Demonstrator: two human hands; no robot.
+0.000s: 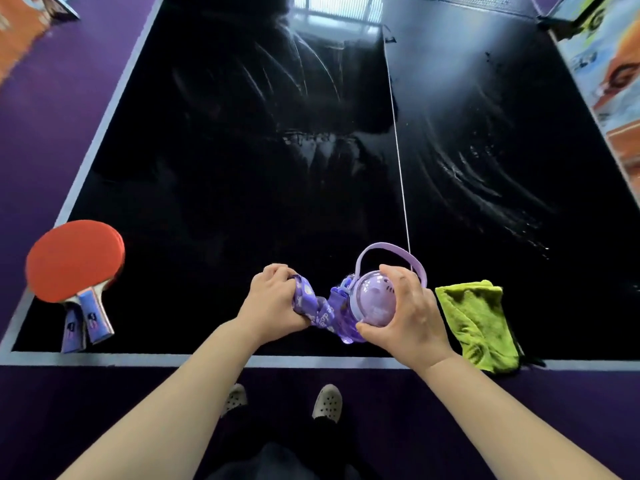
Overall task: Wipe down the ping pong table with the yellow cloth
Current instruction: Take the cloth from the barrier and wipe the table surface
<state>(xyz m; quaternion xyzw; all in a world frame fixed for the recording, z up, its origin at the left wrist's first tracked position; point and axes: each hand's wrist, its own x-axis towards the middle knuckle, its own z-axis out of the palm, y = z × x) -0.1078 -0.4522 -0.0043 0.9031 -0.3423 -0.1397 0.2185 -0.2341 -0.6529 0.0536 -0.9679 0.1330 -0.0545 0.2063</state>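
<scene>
The black ping pong table [242, 188] fills the view, with wet streaks on its far and right parts. The yellow cloth [479, 322] lies crumpled on the near edge, right of my hands, hanging partly over the rim. My right hand [403, 311] grips the lid of a purple water bottle [372, 304] standing near the front edge. My left hand [273, 301] holds the bottle's bunched purple patterned strap [313, 306]. Neither hand touches the cloth.
Two red paddles [74, 259] with purple handles lie stacked at the near left corner. A thin white centre line [398, 150] runs away from me. Purple floor surrounds the table; colourful boards [609, 81] stand at the right. My shoes [327, 401] show below the edge.
</scene>
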